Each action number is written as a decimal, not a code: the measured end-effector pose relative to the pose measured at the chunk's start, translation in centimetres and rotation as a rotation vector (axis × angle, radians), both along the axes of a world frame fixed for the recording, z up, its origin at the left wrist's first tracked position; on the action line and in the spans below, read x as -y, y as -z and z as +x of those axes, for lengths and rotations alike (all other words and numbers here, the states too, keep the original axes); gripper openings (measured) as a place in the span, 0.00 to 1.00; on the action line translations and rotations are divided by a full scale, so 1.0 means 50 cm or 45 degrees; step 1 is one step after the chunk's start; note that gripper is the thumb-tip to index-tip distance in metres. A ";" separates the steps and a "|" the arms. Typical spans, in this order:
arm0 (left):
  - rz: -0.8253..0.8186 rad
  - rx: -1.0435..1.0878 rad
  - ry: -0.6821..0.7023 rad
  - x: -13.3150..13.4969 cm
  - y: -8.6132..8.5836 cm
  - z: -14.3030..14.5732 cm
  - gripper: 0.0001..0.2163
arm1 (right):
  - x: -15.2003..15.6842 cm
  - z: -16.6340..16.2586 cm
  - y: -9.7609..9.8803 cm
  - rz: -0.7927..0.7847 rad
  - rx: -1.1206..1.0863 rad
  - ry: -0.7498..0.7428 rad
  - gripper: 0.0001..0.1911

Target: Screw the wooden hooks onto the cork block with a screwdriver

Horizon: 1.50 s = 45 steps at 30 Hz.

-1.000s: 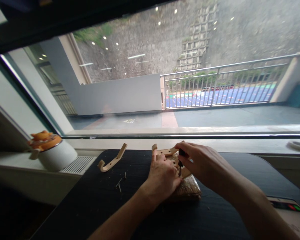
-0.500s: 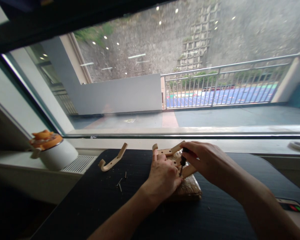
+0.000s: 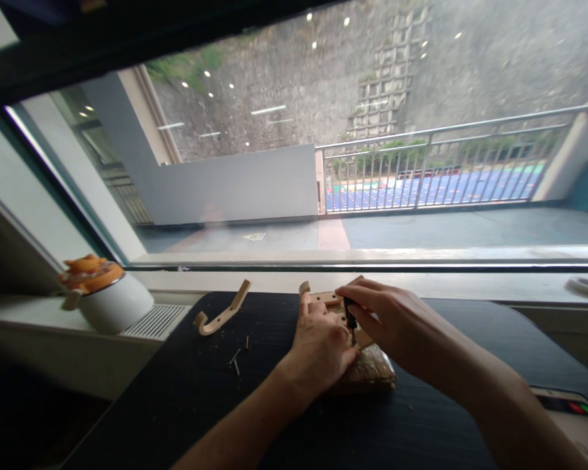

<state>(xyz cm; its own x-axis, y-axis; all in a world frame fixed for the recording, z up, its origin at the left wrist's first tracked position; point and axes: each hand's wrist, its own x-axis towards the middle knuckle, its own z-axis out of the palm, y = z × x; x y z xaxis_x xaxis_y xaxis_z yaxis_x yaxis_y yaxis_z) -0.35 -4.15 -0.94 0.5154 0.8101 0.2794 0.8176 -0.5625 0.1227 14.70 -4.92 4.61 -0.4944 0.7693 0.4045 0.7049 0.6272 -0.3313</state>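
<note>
My right hand [image 3: 387,310] is closed round the dark handle of a screwdriver [image 3: 349,313], its shaft pointing down at a light wooden hook [image 3: 365,338]. My left hand [image 3: 321,339] presses and grips that hook, fingers bent over it; much of the hook is hidden under both hands. Beneath lies a flat block in shiny brown wrapping [image 3: 372,369]. Beyond my left fingers another wooden hook with dark holes [image 3: 327,298] rests on the block. A loose wooden hook [image 3: 225,314] lies to the left on the table, with several screws [image 3: 235,362] nearer me.
The dark table [image 3: 176,391] reaches a window sill [image 3: 264,282]. On the left sill stands a white pot with an orange animal-shaped lid [image 3: 112,300], beside a vent grille [image 3: 154,321]. A roll of tape [image 3: 587,286] sits at the right. A device with red and green marks [image 3: 575,406] lies lower right.
My right hand has shifted slightly left, and the screwdriver handle now tilts to the left, with its tip at about the same spot. My left hand has stayed put.
</note>
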 end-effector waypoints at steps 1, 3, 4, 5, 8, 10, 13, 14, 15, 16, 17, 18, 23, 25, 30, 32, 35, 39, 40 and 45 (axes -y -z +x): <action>0.004 0.005 0.002 0.000 0.000 0.000 0.11 | 0.000 0.000 0.001 0.000 -0.011 -0.003 0.16; 0.002 0.020 0.004 0.001 0.000 0.000 0.11 | -0.004 0.002 0.003 0.000 -0.034 0.014 0.15; -0.005 0.024 0.004 0.001 0.000 0.000 0.11 | -0.007 0.004 0.004 0.000 -0.040 0.025 0.15; -0.013 0.022 0.004 0.002 -0.001 0.000 0.11 | -0.009 0.006 0.005 -0.002 -0.042 0.039 0.14; -0.025 -0.003 0.002 0.002 -0.004 0.000 0.11 | -0.015 0.012 0.004 -0.010 -0.024 0.095 0.13; -0.023 -0.014 0.004 0.002 -0.004 0.000 0.11 | -0.017 0.014 0.001 -0.018 0.002 0.144 0.12; -0.005 -0.021 0.000 0.001 -0.002 0.000 0.11 | -0.019 0.017 -0.001 -0.018 0.045 0.212 0.11; 0.001 -0.027 -0.002 0.001 -0.001 -0.001 0.11 | -0.019 0.017 -0.001 -0.017 0.062 0.235 0.11; 0.005 -0.035 -0.003 0.000 0.000 -0.001 0.11 | -0.020 0.017 -0.001 -0.016 0.081 0.264 0.11; 0.008 -0.044 -0.002 0.000 0.001 -0.001 0.11 | -0.020 0.016 0.000 -0.016 0.102 0.301 0.11; 0.008 -0.052 -0.001 0.000 0.001 -0.001 0.11 | -0.020 0.015 0.001 -0.014 0.119 0.338 0.10; 0.008 -0.058 0.001 0.000 0.002 -0.002 0.11 | -0.019 0.014 0.001 -0.011 0.130 0.370 0.10; 0.006 -0.025 -0.005 0.001 0.001 0.000 0.10 | -0.013 0.008 0.005 0.031 0.064 0.270 0.14; 0.000 -0.002 -0.002 0.002 0.000 0.001 0.10 | -0.009 0.007 0.004 0.044 0.043 0.190 0.16; -0.010 -0.008 -0.014 0.002 -0.002 0.001 0.11 | -0.002 0.005 -0.003 0.013 0.066 0.126 0.16; -0.015 -0.013 -0.019 0.002 -0.001 0.001 0.11 | -0.003 0.008 -0.004 -0.007 0.076 0.133 0.15; -0.021 -0.017 -0.012 0.002 -0.001 0.000 0.10 | -0.008 0.016 -0.003 -0.029 0.100 0.159 0.14; -0.030 -0.040 -0.020 0.001 0.001 0.000 0.11 | -0.013 0.025 -0.004 -0.027 0.089 0.196 0.13; -0.029 -0.042 -0.022 0.001 0.001 -0.001 0.11 | -0.014 0.026 -0.004 -0.021 0.088 0.212 0.13; -0.004 -0.035 -0.003 -0.002 0.005 -0.002 0.10 | -0.017 0.027 -0.006 -0.022 0.155 0.328 0.12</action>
